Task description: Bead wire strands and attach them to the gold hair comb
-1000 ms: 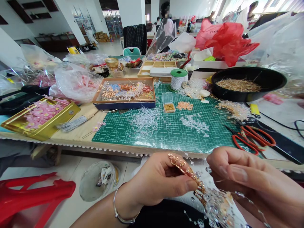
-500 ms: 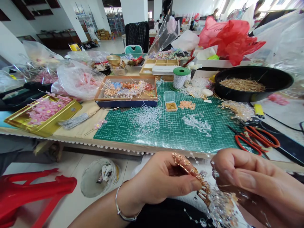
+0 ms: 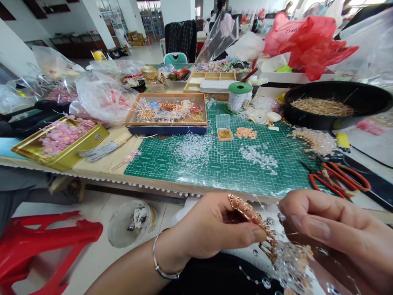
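Observation:
In the head view my left hand (image 3: 211, 229), closed, grips a gold openwork hair comb (image 3: 245, 208) between thumb and fingers. Its far end carries a dense cluster of clear beads (image 3: 290, 260) with a few pale peach pieces. My right hand (image 3: 331, 225) is beside the comb, thumb and forefinger pinched together on a thin beaded wire (image 3: 281, 217); the exact pinch point is partly hidden. Below the comb, a loose strand of clear beads (image 3: 257, 282) hangs over dark cloth.
A green cutting mat (image 3: 211, 180) bears loose clear beads (image 3: 193, 149), peach pieces (image 3: 245, 132) and a small box of gold beads (image 3: 225, 134). Red-handled pliers (image 3: 346, 176) lie at the right, near a black bowl (image 3: 302, 116). A gold tin (image 3: 66, 157) stands left. A bin (image 3: 118, 229) stands below.
The view has shifted slightly, so the table's things appear a little further right. My left hand still grips the comb; my right fingers stay pinched beside it, having moved very little.

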Action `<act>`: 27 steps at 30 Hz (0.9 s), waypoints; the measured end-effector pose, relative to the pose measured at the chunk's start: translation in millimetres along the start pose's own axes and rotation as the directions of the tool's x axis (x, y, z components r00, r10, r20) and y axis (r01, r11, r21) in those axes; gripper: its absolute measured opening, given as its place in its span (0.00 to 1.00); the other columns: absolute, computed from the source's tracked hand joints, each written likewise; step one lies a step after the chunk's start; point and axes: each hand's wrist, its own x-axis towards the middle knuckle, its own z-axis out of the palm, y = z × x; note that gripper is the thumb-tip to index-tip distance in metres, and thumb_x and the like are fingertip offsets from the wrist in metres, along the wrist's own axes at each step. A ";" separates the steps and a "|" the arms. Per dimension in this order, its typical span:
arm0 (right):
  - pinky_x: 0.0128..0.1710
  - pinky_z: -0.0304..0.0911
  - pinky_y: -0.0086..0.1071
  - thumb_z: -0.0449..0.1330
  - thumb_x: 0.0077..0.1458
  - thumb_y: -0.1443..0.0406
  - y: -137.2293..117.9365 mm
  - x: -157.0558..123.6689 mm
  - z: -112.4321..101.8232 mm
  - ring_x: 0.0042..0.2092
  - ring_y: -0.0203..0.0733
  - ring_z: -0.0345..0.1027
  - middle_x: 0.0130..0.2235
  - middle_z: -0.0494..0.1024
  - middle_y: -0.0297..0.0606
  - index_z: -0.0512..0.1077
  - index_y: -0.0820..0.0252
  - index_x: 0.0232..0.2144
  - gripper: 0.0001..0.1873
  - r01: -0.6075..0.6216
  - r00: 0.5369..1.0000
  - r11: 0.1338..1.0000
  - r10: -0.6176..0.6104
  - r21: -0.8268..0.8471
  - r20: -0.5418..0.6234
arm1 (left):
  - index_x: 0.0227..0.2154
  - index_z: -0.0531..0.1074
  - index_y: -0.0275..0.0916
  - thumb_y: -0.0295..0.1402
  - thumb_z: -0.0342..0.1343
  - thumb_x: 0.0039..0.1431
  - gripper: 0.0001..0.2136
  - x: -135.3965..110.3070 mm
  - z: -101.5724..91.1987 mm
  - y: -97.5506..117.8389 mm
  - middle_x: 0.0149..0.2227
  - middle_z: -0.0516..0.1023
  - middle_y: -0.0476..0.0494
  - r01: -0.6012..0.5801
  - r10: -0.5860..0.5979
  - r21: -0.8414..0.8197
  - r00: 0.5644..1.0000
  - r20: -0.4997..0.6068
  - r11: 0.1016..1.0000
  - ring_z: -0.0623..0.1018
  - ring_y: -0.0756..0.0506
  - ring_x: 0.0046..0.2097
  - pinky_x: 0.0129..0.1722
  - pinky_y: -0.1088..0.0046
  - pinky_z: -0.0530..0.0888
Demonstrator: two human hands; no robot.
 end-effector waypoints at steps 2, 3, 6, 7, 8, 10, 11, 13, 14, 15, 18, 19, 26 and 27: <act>0.19 0.56 0.28 0.76 0.33 0.47 -3.4 -3.0 5.8 0.21 0.35 0.57 0.22 0.63 0.31 0.71 0.55 0.21 0.24 0.001 0.997 0.999 -0.003 -0.035 -0.078 | 0.23 0.75 0.35 0.37 0.76 0.37 0.16 -0.5 0.6 0.5 0.23 0.71 0.54 0.010 -0.010 0.001 1.000 -0.012 1.000 0.65 0.56 0.26 0.28 0.79 0.62; 0.18 0.55 0.28 0.76 0.32 0.47 -5.0 -4.2 8.6 0.21 0.35 0.56 0.21 0.63 0.31 0.71 0.55 0.20 0.25 0.015 0.995 0.998 -0.021 -0.054 -0.102 | 0.23 0.75 0.35 0.37 0.76 0.36 0.17 -0.8 0.9 0.7 0.23 0.71 0.53 0.019 -0.019 0.004 1.000 -0.015 1.000 0.65 0.55 0.27 0.28 0.79 0.61; 0.17 0.52 0.28 0.76 0.31 0.46 -7.3 -5.7 13.1 0.20 0.35 0.53 0.20 0.64 0.31 0.70 0.54 0.19 0.25 0.057 0.987 0.989 -0.077 -0.138 -0.144 | 0.23 0.75 0.35 0.39 0.77 0.35 0.18 -1.3 1.2 0.8 0.24 0.72 0.53 0.031 -0.030 0.019 0.999 -0.020 0.999 0.65 0.55 0.27 0.27 0.79 0.61; 0.17 0.51 0.28 0.75 0.31 0.45 -7.0 -5.6 12.8 0.20 0.36 0.53 0.19 0.64 0.32 0.70 0.54 0.18 0.25 0.070 0.984 0.981 -0.098 -0.181 -0.152 | 0.22 0.75 0.35 0.39 0.77 0.35 0.18 -1.3 1.1 0.6 0.23 0.71 0.53 0.028 -0.027 0.027 0.999 -0.022 0.999 0.65 0.55 0.27 0.27 0.79 0.61; 0.17 0.51 0.29 0.74 0.32 0.43 -6.4 -5.3 11.7 0.20 0.37 0.53 0.19 0.64 0.32 0.70 0.54 0.18 0.26 0.087 0.980 0.968 -0.125 -0.235 -0.155 | 0.22 0.75 0.35 0.40 0.77 0.35 0.18 -1.2 0.8 0.3 0.23 0.71 0.53 0.023 -0.022 0.036 0.999 -0.025 0.999 0.65 0.55 0.27 0.27 0.79 0.61; 0.19 0.50 0.30 0.71 0.35 0.41 -4.2 -4.4 7.8 0.22 0.38 0.52 0.19 0.62 0.32 0.70 0.54 0.18 0.26 0.138 0.970 0.925 -0.199 -0.354 -0.142 | 0.23 0.75 0.35 0.40 0.76 0.37 0.18 -1.0 0.0 -0.7 0.23 0.71 0.54 0.006 -0.005 0.043 1.000 -0.022 0.999 0.64 0.55 0.26 0.27 0.79 0.61; 0.20 0.48 0.30 0.70 0.37 0.41 -3.0 -4.0 5.8 0.22 0.38 0.51 0.20 0.61 0.32 0.70 0.54 0.18 0.26 0.169 0.962 0.900 -0.239 -0.401 -0.130 | 0.23 0.75 0.35 0.40 0.76 0.38 0.18 -0.9 -0.4 -1.4 0.23 0.71 0.54 -0.002 0.003 0.040 1.000 -0.017 0.999 0.64 0.56 0.26 0.27 0.79 0.61; 0.23 0.44 0.30 0.68 0.41 0.41 -1.1 -3.7 2.8 0.24 0.38 0.49 0.20 0.59 0.31 0.69 0.55 0.18 0.26 0.221 0.949 0.863 -0.297 -0.454 -0.104 | 0.24 0.74 0.34 0.39 0.75 0.39 0.17 -0.7 -1.0 -3.0 0.23 0.70 0.54 -0.011 0.011 0.032 1.000 -0.010 0.999 0.64 0.56 0.26 0.27 0.79 0.61; 0.23 0.42 0.31 0.67 0.42 0.41 -0.5 -3.7 2.2 0.24 0.37 0.48 0.20 0.58 0.31 0.68 0.55 0.19 0.26 0.232 0.947 0.856 -0.307 -0.461 -0.093 | 0.24 0.73 0.34 0.38 0.76 0.39 0.17 -0.5 -1.1 -3.7 0.23 0.70 0.54 -0.009 0.010 0.034 1.000 -0.017 0.999 0.64 0.56 0.26 0.27 0.79 0.61; 0.24 0.40 0.31 0.67 0.43 0.41 -0.2 -3.9 2.3 0.24 0.37 0.47 0.20 0.58 0.31 0.68 0.55 0.19 0.27 0.232 0.948 0.855 -0.305 -0.464 -0.089 | 0.24 0.72 0.35 0.37 0.76 0.39 0.18 -0.4 -0.9 -4.3 0.23 0.70 0.55 -0.007 0.008 0.037 1.000 -0.029 0.999 0.64 0.56 0.26 0.27 0.80 0.61; 0.24 0.40 0.31 0.67 0.43 0.40 -0.9 -3.3 2.8 0.24 0.36 0.46 0.20 0.58 0.30 0.69 0.55 0.19 0.27 0.211 0.955 0.845 -0.285 -0.491 -0.081 | 0.27 0.70 0.36 0.33 0.77 0.35 0.20 0.2 0.2 -5.5 0.24 0.70 0.55 -0.011 0.012 0.025 0.998 -0.057 1.000 0.65 0.56 0.26 0.26 0.80 0.62; 0.24 0.41 0.31 0.67 0.44 0.40 -1.4 -2.1 1.9 0.24 0.36 0.46 0.20 0.58 0.30 0.69 0.55 0.19 0.27 0.212 0.955 0.837 -0.288 -0.504 -0.077 | 0.28 0.70 0.37 0.33 0.77 0.34 0.22 0.5 0.5 -5.5 0.25 0.70 0.55 -0.016 0.017 0.017 0.998 -0.057 1.000 0.66 0.56 0.26 0.26 0.80 0.62; 0.23 0.55 0.29 0.63 0.55 0.46 -1.7 18.7 -20.8 0.25 0.39 0.56 0.23 0.64 0.31 0.70 0.54 0.24 0.20 0.352 0.935 0.706 -0.233 -0.614 0.268 | 0.29 0.75 0.35 0.35 0.75 0.42 0.16 3.8 -4.3 -2.1 0.29 0.72 0.51 0.029 -0.037 0.118 0.997 0.069 0.993 0.68 0.54 0.31 0.32 0.78 0.65; 0.24 0.56 0.29 0.62 0.57 0.47 -1.6 20.7 -22.4 0.27 0.39 0.58 0.24 0.65 0.31 0.71 0.53 0.25 0.19 0.374 0.926 0.703 -0.252 -0.605 0.281 | 0.28 0.75 0.35 0.35 0.74 0.44 0.14 4.2 -5.4 -1.3 0.29 0.72 0.51 0.026 -0.039 0.139 0.995 0.094 0.990 0.68 0.53 0.31 0.32 0.78 0.65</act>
